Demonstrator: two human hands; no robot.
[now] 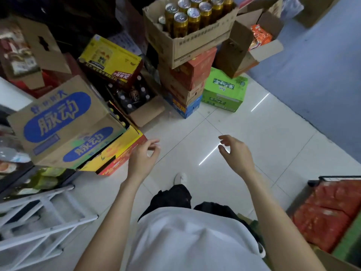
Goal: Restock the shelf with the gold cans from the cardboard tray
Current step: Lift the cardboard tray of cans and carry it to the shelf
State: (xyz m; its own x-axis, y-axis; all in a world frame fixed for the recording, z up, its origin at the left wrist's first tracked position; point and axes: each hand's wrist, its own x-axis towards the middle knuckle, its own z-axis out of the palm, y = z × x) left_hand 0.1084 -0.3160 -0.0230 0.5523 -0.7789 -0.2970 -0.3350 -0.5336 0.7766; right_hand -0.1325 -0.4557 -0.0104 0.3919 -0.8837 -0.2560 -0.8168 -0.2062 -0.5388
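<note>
Several tall gold cans (199, 16) with silver tops stand upright in an open cardboard tray (195, 45) at the top centre, on top of a stack of boxes. My left hand (143, 157) and my right hand (234, 153) hover over the white floor tiles, well below the tray. Both hold nothing, and their fingers are loosely curled. No shelf for the cans shows clearly in this view.
Cartons crowd the left: a brown box with blue lettering (64, 122), a yellow box (111, 59), an open box of bottles (132, 96). A green carton (224, 90) sits beside the stack. A white stepladder (39, 218) lies lower left. Red packs (328, 214) fill a rack lower right.
</note>
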